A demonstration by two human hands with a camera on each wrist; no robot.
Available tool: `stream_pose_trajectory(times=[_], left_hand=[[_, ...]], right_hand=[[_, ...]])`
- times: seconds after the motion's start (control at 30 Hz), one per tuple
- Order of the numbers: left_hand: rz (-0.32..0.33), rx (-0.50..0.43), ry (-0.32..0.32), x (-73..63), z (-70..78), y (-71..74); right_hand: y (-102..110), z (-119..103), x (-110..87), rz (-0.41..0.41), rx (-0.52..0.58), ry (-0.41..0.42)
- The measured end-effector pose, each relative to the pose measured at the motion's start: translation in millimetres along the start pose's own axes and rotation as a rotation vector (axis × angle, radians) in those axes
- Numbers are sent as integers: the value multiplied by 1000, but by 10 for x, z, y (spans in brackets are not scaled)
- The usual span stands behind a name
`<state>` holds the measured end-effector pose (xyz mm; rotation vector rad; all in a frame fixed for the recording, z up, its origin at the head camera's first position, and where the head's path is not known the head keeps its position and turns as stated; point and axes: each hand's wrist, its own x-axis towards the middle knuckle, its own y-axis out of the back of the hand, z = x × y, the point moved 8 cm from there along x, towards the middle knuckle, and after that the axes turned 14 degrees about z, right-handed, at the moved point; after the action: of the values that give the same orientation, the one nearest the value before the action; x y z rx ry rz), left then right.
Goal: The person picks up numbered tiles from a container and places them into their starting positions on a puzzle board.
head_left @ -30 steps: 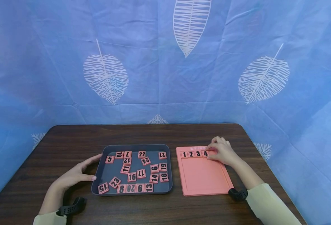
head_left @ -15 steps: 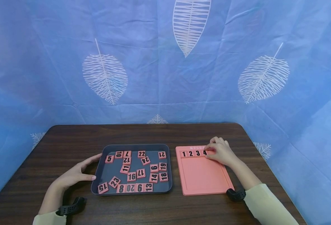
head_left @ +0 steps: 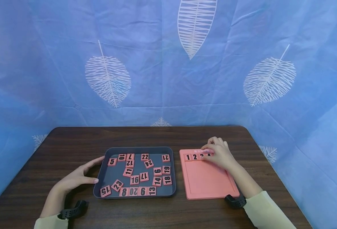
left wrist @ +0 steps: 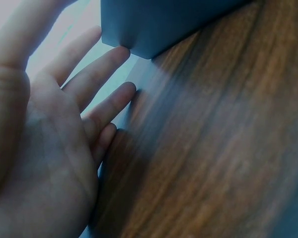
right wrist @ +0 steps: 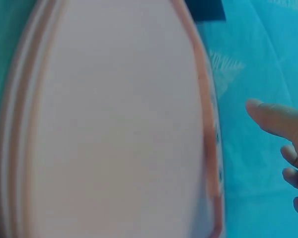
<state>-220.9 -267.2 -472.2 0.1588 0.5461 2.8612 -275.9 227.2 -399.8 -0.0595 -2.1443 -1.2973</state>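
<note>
My left hand [head_left: 75,177] rests at the left side of a dark grey tray [head_left: 111,173], thumb and fingers spread against its rim. In the left wrist view its straight fingers [left wrist: 99,79] reach the dark tray wall [left wrist: 154,25]. Inside the tray lie several loose pink number tiles, among them a 5 tile [head_left: 112,162] and a 23 tile [head_left: 117,185]. My right hand [head_left: 220,154] is over the top row of a pink board [head_left: 211,181], fingertips near the 3 tile [head_left: 202,156]. A 1 tile [head_left: 188,157] and a 2 tile [head_left: 195,157] sit left of it; the 4 is partly covered.
The dark wooden table [head_left: 145,216] carries the tray and board side by side with a narrow gap. Behind it hangs a blue cloth [head_left: 157,79] with white leaf prints. A black band [head_left: 72,210] is on the left wrist, another [head_left: 235,201] on the right.
My right hand has shifted left along the top row, from the 4 tile towards the 3 tile. The left hand and the tray have stayed in place.
</note>
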Motion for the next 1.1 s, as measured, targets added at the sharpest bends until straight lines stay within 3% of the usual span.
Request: stream_pose_trajectory(times=[0.33, 1.1], left_hand=[[-5, -13, -12, 7, -9, -3], [8, 8, 2, -4, -13, 3]], right_hand=[[-17, -553, 110, 75, 73, 45], [-441, -1711, 259, 40, 211, 113]])
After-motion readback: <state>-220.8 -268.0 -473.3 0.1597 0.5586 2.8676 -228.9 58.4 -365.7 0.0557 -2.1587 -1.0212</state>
